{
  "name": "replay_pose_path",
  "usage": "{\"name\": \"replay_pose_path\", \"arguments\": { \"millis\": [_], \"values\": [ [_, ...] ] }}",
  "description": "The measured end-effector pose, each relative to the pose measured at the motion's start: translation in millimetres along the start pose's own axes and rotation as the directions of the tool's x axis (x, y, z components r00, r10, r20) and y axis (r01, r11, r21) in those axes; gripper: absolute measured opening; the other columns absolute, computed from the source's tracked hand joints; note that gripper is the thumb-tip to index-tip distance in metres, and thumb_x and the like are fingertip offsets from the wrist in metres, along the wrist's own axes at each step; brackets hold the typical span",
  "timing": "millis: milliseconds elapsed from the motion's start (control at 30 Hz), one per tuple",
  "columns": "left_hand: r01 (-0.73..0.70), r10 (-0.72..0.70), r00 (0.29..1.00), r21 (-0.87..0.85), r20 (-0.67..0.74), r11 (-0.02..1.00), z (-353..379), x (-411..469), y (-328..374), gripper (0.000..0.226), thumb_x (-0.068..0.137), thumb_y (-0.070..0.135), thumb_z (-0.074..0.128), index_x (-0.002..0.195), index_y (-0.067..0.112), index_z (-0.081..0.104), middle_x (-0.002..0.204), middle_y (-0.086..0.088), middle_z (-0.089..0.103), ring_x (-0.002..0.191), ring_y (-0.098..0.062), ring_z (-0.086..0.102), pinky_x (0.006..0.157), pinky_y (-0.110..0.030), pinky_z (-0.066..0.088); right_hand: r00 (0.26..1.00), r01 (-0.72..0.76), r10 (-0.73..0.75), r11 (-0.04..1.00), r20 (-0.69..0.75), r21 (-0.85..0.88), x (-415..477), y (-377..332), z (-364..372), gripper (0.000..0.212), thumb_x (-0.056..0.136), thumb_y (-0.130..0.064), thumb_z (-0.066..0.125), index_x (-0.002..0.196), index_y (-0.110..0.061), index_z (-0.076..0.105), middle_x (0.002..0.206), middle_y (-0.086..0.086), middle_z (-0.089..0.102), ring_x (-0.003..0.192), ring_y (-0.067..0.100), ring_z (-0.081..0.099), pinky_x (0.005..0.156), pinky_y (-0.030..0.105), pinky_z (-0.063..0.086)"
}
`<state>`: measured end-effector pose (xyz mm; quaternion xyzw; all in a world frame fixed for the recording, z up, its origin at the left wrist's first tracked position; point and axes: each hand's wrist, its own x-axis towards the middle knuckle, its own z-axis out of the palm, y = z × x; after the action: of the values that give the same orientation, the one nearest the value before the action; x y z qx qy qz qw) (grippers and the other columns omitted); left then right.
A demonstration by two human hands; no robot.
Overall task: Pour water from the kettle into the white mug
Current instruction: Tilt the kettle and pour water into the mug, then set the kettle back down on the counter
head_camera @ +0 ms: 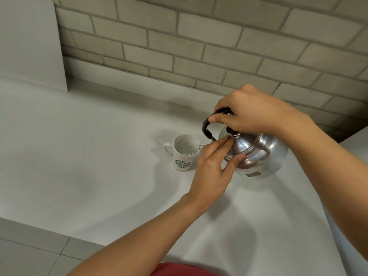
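A white mug (182,156) with a green round logo stands on the white counter (89,156), its handle to the left. A shiny steel kettle (258,156) is tilted toward it, lifted off the counter, with its spout over the mug's right rim. Water runs into the mug, and some lies at its bottom. My right hand (251,114) grips the kettle's black handle from above. My left hand (213,166) rests its fingertips on the kettle's lid and its thumb against the kettle's side.
A brick-pattern wall (199,42) runs along the back of the counter. A white board (29,42) leans at the back left. The counter's front edge drops to a tiled floor (29,255) at the lower left.
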<state>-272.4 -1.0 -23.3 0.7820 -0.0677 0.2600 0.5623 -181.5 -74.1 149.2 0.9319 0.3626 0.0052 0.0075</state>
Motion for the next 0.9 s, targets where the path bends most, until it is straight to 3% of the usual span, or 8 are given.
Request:
{"name": "replay_pose_path", "arguments": {
  "millis": [200,333,433,533,633,700,767,900],
  "values": [
    [-0.095,0.085,0.989,0.078,0.122,0.992,-10.9,1.2,-7.6,0.036,0.095,0.029,0.076,0.127,0.012,0.072,0.133,-0.001,0.066,0.123,-0.014,0.06,0.108,-0.023,0.045,0.97,-0.001,0.029,0.994,-0.241,0.114,-33.6,26.3,32.3,0.039,0.1,-0.05,0.061,0.108,-0.018,0.083,0.08,0.0,0.08,0.071,0.019,0.069,0.073,0.035,0.054],
    [-0.031,0.032,0.997,-0.02,0.063,0.999,-19.8,10.8,-5.5,0.013,0.097,0.027,0.073,0.099,0.016,0.067,0.106,0.005,0.061,0.098,-0.007,0.062,0.083,-0.016,0.052,0.907,-0.078,0.191,0.952,-0.375,0.296,-59.5,39.7,52.4,0.033,0.099,-0.046,0.066,0.108,-0.02,0.083,0.088,-0.005,0.082,0.079,0.016,0.072,0.072,0.028,0.053],
    [0.032,-0.031,0.999,-0.048,0.017,0.998,-23.1,26.9,-1.1,0.021,0.1,0.031,0.067,0.11,0.02,0.053,0.113,0.001,0.054,0.101,-0.009,0.059,0.071,-0.012,0.05,0.838,-0.086,0.285,0.912,-0.466,0.402,-75.4,45.5,65.1,0.03,0.098,-0.044,0.069,0.107,-0.019,0.084,0.089,-0.01,0.08,0.079,0.01,0.072,0.074,0.028,0.057],
    [0.049,-0.055,0.983,0.036,0.176,0.998,-24.7,44.3,0.4,0.043,0.105,0.047,0.054,0.144,0.034,0.041,0.14,0.009,0.046,0.117,-0.002,0.058,0.082,-0.011,0.049,0.777,-0.088,0.368,0.867,-0.511,0.49,-85.2,51.9,77.2,0.03,0.097,-0.044,0.069,0.105,-0.021,0.085,0.087,-0.019,0.075,0.082,0.009,0.073,0.074,0.025,0.057],
    [-0.022,-0.026,0.945,0.142,0.326,0.99,-24.8,58.0,-1.6,0.052,0.108,0.048,0.044,0.158,0.041,0.03,0.144,0.012,0.045,0.127,0.006,0.049,0.097,-0.016,0.044,0.742,-0.069,0.429,0.813,-0.515,0.578,-88.9,57.5,87.9,0.028,0.096,-0.046,0.069,0.105,-0.024,0.085,0.086,-0.025,0.075,0.086,0.001,0.074,0.073,0.011,0.052],
    [-0.071,0.006,0.927,0.161,0.375,0.984,-21.5,62.9,-1.8,0.051,0.11,0.044,0.043,0.159,0.043,0.029,0.137,0.014,0.049,0.12,0.017,0.045,0.098,-0.003,0.035,0.724,-0.049,0.448,0.792,-0.525,0.609,-89.6,60.9,94.5,0.025,0.095,-0.046,0.07,0.104,-0.027,0.083,0.083,-0.023,0.078,0.086,0.001,0.074,0.072,0.011,0.052],
    [-0.095,0.025,0.924,0.166,0.382,0.982,-16.0,66.7,-1.8,0.048,0.111,0.04,0.044,0.157,0.044,0.033,0.124,0.017,0.053,0.112,0.017,0.049,0.094,0.001,0.034,0.721,-0.047,0.455,0.784,-0.523,0.618,-88.1,64.9,101.4,0.023,0.095,-0.046,0.071,0.105,-0.029,0.082,0.095,-0.021,0.079,0.085,0.005,0.075,0.072,0.017,0.055],
    [-0.09,0.035,0.938,0.144,0.345,0.985,-6.7,76.6,-3.0,0.039,0.11,0.026,0.05,0.147,0.034,0.054,0.12,0.011,0.063,0.109,-0.001,0.061,0.097,-0.015,0.046,0.734,-0.061,0.473,0.761,-0.488,0.645,-83.6,72.5,110.2,0.025,0.094,-0.047,0.07,0.105,-0.03,0.084,0.108,-0.023,0.076,0.091,-0.004,0.072,0.075,0.006,0.05]
  ]
}}
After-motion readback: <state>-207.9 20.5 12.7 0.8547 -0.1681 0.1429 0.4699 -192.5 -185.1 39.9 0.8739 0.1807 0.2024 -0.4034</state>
